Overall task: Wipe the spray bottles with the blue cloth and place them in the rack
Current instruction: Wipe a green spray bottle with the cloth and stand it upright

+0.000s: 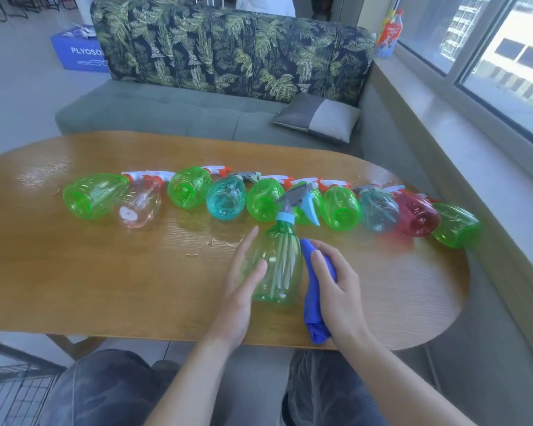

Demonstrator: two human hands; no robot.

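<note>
Green spray bottle (276,262) stands upright on the tabletop (105,256), right between the hands, long axis vertical, grey-and-blue trigger head (299,202) up top with the nozzle pointing left and the trigger hanging right. Left hand (242,290) is against the bottle's left flank, fingers fairly straight, thumb laid on the front wall; reads as steadying contact, not a closed grip. Right hand (336,290) is curled round the bunched blue cloth (316,290), which touches or sits just beside the bottle's right wall; cannot tell if it's actually pressed on. Both hands are equally near, so the wipe looks like a stroke along the vertical axis from the right while the left hand braces. Risk as I judge it: bottle looks empty and light, side pressure could tip it leftward unless the left hand holds. Other bottles lie on their sides in a row (259,199) across the far part of the tabletop, bases toward the camera: mostly green, some teal, one clear, one red. A dark wire rack (16,392) shows on the floor at lower left, well apart from the bottle, on the left hand's side. Readable text: "PLYOSO", cut off, on a blue box (74,53) behind the sofa. Label on the drink bottle (388,35) on the windowsill is too blurred to read.
</note>
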